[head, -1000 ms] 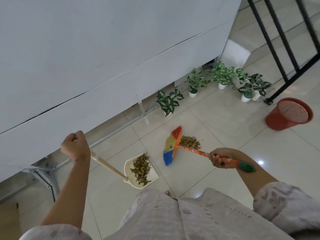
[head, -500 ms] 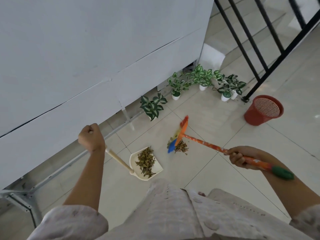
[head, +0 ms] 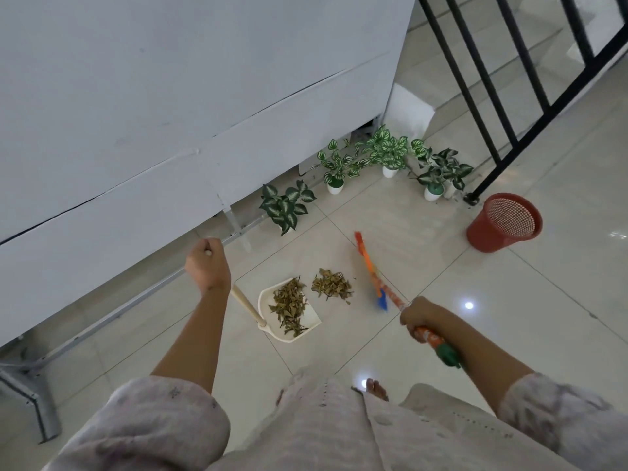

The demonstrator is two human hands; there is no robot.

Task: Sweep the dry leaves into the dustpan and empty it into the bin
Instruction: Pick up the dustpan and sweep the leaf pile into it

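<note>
Head view: potted plants (head: 287, 207) (by wall) flank bin (head: 504, 222); grips hold dustpan (head: 289, 309), broom (head: 375, 277).

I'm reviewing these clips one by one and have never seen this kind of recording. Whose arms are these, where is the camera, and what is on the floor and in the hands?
There is no machine here. A person wears a wide-angle camera on the head, so you look down along their own arms.

The left hand grips the long wooden handle of a white dustpan, which rests on the tiled floor and already holds some dry leaves. The right hand grips a colourful broom.

A small leaf pile lies on the floor between dustpan and broom. A red mesh bin stands further off, near the black railing, with potted plants along the wall.
</note>
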